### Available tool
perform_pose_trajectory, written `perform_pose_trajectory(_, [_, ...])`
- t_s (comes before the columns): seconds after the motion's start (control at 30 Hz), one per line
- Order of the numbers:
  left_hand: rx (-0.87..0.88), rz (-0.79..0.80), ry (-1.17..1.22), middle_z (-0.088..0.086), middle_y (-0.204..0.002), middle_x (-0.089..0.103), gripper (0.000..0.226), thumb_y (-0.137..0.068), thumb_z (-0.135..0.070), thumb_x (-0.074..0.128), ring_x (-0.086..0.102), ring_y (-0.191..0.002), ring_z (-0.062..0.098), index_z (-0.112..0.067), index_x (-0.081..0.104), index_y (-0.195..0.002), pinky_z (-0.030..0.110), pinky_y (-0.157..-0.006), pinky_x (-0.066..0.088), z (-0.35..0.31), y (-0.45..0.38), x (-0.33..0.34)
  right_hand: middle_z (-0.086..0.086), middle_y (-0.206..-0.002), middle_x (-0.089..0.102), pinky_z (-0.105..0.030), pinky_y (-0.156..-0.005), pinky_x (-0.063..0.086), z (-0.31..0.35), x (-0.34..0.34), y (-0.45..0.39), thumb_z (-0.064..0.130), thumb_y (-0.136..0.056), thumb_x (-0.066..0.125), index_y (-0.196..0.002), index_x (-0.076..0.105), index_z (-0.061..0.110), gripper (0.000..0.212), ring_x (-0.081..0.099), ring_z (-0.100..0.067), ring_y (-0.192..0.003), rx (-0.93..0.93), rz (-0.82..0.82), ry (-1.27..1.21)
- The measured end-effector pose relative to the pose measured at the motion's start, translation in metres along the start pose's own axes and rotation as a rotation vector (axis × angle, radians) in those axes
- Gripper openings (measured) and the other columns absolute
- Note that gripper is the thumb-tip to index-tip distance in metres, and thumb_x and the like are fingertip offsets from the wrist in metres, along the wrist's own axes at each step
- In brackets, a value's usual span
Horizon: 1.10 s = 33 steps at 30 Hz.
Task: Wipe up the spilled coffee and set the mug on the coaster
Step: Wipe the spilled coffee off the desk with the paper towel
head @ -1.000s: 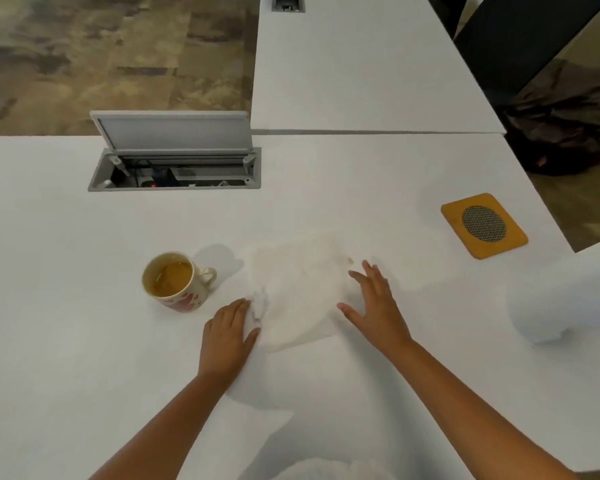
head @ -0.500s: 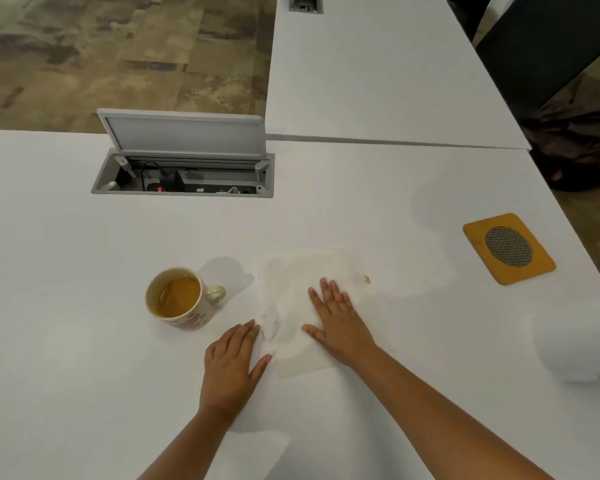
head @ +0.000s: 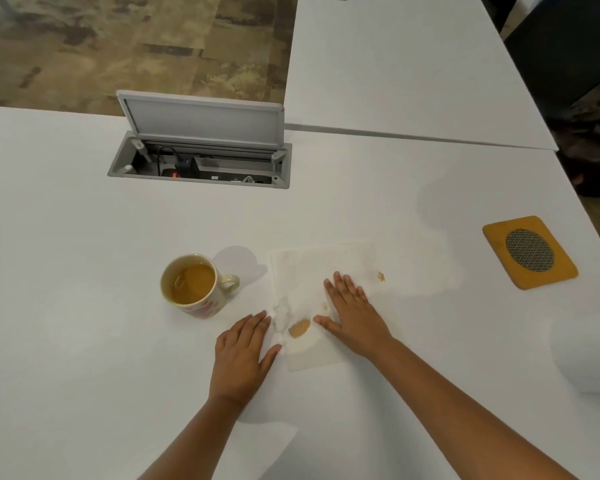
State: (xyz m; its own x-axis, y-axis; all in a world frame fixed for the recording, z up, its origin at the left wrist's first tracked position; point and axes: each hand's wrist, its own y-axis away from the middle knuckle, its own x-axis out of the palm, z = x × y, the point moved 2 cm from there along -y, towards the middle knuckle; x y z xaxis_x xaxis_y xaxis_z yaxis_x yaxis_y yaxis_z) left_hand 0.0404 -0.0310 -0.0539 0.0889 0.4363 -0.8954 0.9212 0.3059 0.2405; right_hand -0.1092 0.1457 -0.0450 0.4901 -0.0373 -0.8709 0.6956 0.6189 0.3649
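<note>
Table (head: 84, 341): bears all items below.
Mug (head: 193, 285): left of paper towel (head: 326, 268), near it.
Hands: left hand (head: 241, 351) at towel's left edge; right hand (head: 355, 311) flat on towel.
Coaster (head: 529, 252): far right, well apart from mug.
Cable box (head: 201, 168): behind mug, recessed in table.

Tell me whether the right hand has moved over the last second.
Yes. The right hand slid left across the paper towel, toward the mug and away from the coaster.
</note>
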Motion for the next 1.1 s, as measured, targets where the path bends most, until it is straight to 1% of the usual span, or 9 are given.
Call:
perform_pose_trajectory(0.17, [0.001,-0.011,0.024,-0.003,-0.144,0.041,0.075,-0.084,-0.065,0.006,0.035,-0.134,0.021,-0.023,0.038,-0.138,0.039,-0.112,0.021,-0.002,0.001,-0.003,-0.005,-0.158,-0.005,-0.03,-0.116,-0.008,-0.003,-0.031,-0.02,0.045,-0.098,0.026,-0.148,0.002,0.017,0.062,-0.008,-0.018,-0.146,0.044,-0.077,-0.01])
perform_pose_trajectory(0.27, [0.008,-0.014,0.038,-0.002,-0.143,0.044,0.078,-0.085,-0.064,0.0,0.038,-0.132,0.022,-0.022,0.041,-0.136,0.04,-0.111,0.024,-0.003,0.001,-0.005,-0.009,-0.158,-0.004,-0.034,-0.117,-0.005,-0.005,-0.037,-0.03,0.04,-0.1,0.022,-0.148,0.002,0.013,0.059,-0.006,-0.021,-0.146,0.115,-0.032,0.034])
perform_pose_trajectory(0.4, [0.017,-0.015,0.037,0.002,-0.138,0.05,0.076,-0.088,-0.058,-0.001,0.044,-0.128,0.025,-0.019,0.047,-0.132,0.041,-0.106,0.031,-0.006,0.001,-0.01,-0.011,-0.158,-0.005,-0.036,-0.118,-0.004,-0.005,-0.032,-0.035,0.043,-0.099,0.022,-0.148,-0.001,0.012,0.062,-0.005,-0.024,-0.146,0.196,0.042,0.041])
perform_pose_trajectory(0.53, [0.026,0.002,0.021,0.002,-0.139,0.049,0.079,-0.088,-0.056,-0.006,0.042,-0.129,0.025,-0.018,0.047,-0.133,0.041,-0.107,0.03,-0.008,0.002,-0.012,-0.012,-0.157,-0.007,-0.037,-0.118,-0.005,-0.003,-0.025,-0.038,0.048,-0.097,0.022,-0.147,-0.005,0.014,0.067,-0.005,-0.025,-0.146,0.226,0.037,0.078])
perform_pose_trajectory(0.6, [0.03,-0.008,0.025,0.004,-0.135,0.052,0.072,-0.091,-0.051,0.001,0.046,-0.126,0.027,-0.015,0.05,-0.13,0.043,-0.104,0.034,-0.01,0.002,-0.014,-0.012,-0.157,-0.008,-0.037,-0.117,-0.005,-0.004,-0.024,-0.037,0.047,-0.097,0.023,-0.147,-0.005,0.013,0.067,-0.006,-0.025,-0.146,0.226,0.03,0.103])
perform_pose_trajectory(0.77, [0.034,-0.064,0.014,0.008,-0.131,0.056,0.045,-0.092,-0.025,0.029,0.051,-0.122,0.031,-0.012,0.053,-0.127,0.046,-0.101,0.038,-0.011,0.002,-0.015,-0.011,-0.158,-0.008,-0.037,-0.117,-0.005,-0.004,-0.025,-0.037,0.045,-0.098,0.019,-0.147,-0.005,0.013,0.063,-0.007,-0.024,-0.146,0.22,0.032,0.114])
perform_pose_trajectory(0.93, [0.033,-0.074,0.024,0.009,-0.134,0.053,0.039,-0.091,-0.011,0.045,0.047,-0.125,0.032,-0.011,0.05,-0.129,0.047,-0.104,0.034,-0.01,0.005,-0.012,-0.01,-0.158,-0.007,-0.038,-0.118,-0.005,-0.001,-0.026,-0.034,0.043,-0.099,0.018,-0.148,-0.003,0.014,0.06,-0.006,-0.023,-0.146,0.228,0.048,0.095])
perform_pose_trajectory(1.0, [0.035,-0.079,0.028,0.01,-0.132,0.055,0.038,-0.091,-0.012,0.045,0.049,-0.123,0.033,-0.01,0.052,-0.128,0.048,-0.103,0.036,-0.01,0.004,-0.013,-0.011,-0.158,-0.007,-0.038,-0.118,-0.005,-0.001,-0.028,-0.034,0.043,-0.099,0.018,-0.148,-0.002,0.014,0.06,-0.006,-0.024,-0.146,0.227,0.057,0.085])
perform_pose_trajectory(1.1, [0.034,-0.078,0.022,0.01,-0.129,0.057,0.045,-0.091,-0.024,0.03,0.051,-0.121,0.033,-0.01,0.054,-0.126,0.048,-0.1,0.039,-0.012,0.004,-0.015,-0.013,-0.158,-0.004,-0.039,-0.118,-0.005,0.001,-0.034,-0.035,0.046,-0.098,0.022,-0.148,0.0,0.014,0.063,-0.003,-0.025,-0.146,0.234,0.063,0.082])
